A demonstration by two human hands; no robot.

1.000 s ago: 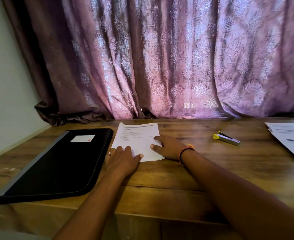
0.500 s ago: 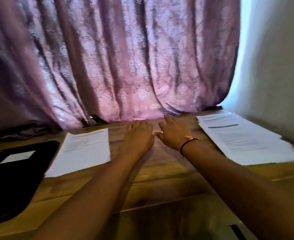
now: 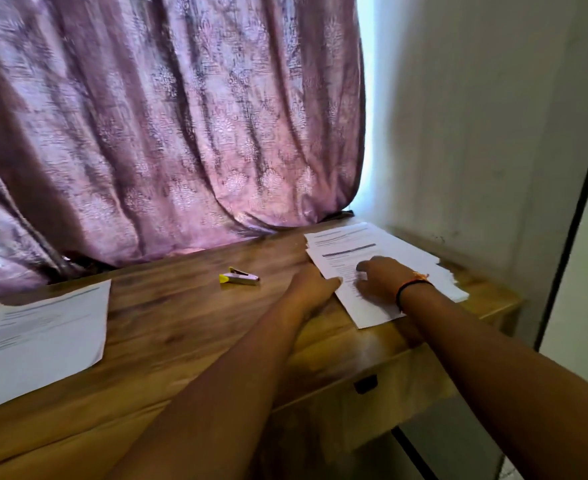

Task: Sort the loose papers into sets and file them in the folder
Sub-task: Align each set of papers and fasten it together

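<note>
Head view: right of the stapler [image 3: 238,276], your right hand [image 3: 379,277] rests on the paper stack [image 3: 417,254], fingers bent; you can't tell if they pinch. Your left hand [image 3: 315,289], fingers together, touches the stack's edge nearest the stapler.

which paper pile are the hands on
The fanned stack of papers by the wall: right hand rests on it, left hand touches its edge. The sheets at far left lie alone.

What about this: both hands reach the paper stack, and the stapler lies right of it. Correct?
Not quite. In the head view the stapler lies left of the stack; the left hand and right hand do reach it.
</note>
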